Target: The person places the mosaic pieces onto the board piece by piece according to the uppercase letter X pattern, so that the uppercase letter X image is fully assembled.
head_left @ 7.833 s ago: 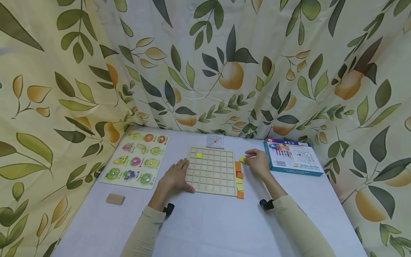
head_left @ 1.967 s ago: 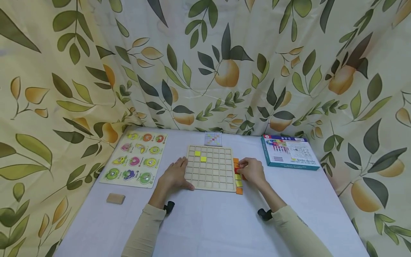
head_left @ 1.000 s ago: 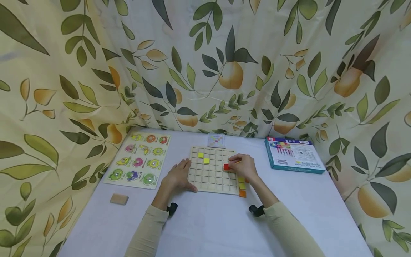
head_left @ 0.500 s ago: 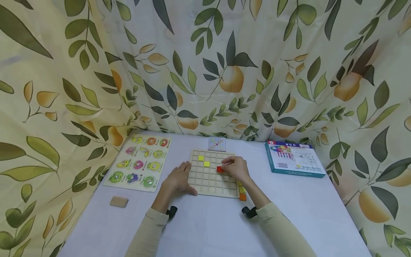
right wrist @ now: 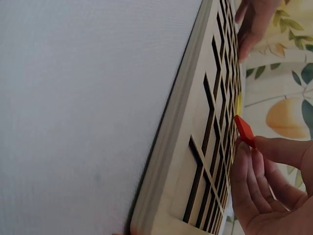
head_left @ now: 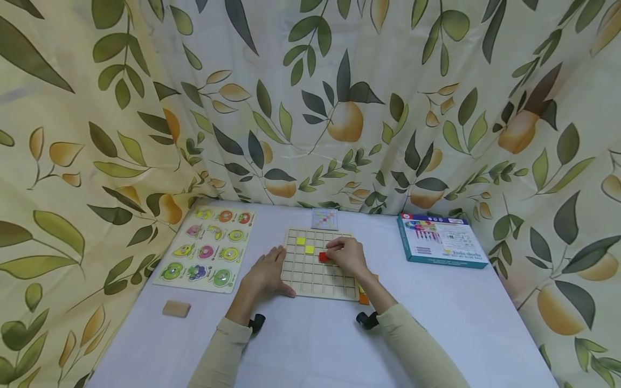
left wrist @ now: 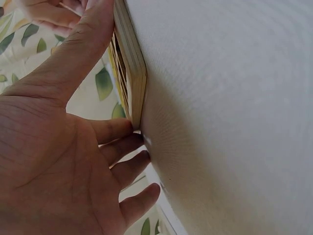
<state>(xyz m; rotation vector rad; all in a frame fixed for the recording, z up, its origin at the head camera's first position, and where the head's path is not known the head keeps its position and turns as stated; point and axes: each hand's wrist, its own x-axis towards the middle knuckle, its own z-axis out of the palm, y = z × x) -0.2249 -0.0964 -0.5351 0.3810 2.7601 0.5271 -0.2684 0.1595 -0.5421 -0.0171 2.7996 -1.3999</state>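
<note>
A wooden grid board point(head_left: 305, 279) lies on the white cloth with two yellow square tiles set in it: one tile point(head_left: 301, 241) near the far left corner, the other tile point(head_left: 309, 250) diagonally beside it. My right hand point(head_left: 348, 256) pinches a red square tile point(head_left: 323, 257) between thumb and fingers just over the board's middle; in the right wrist view the red tile point(right wrist: 244, 131) is tilted. With straight, spread fingers, my left hand point(head_left: 266, 275) rests against the board's left edge, thumb at the near corner. Orange and yellow tiles point(head_left: 364, 298) by the right edge are partly hidden by my right arm.
A small printed pattern card point(head_left: 324, 219) lies behind the board. On the left are a fruit puzzle board point(head_left: 207, 249) and a small wooden block point(head_left: 177, 309). A blue-edged box point(head_left: 442, 241) sits at the back right. A leaf-patterned curtain point(head_left: 310, 108) encloses the table.
A second yellow tile has been set in the board. My right hand has since picked up the red tile from the right edge and carried it left over the grid. My left hand stays put.
</note>
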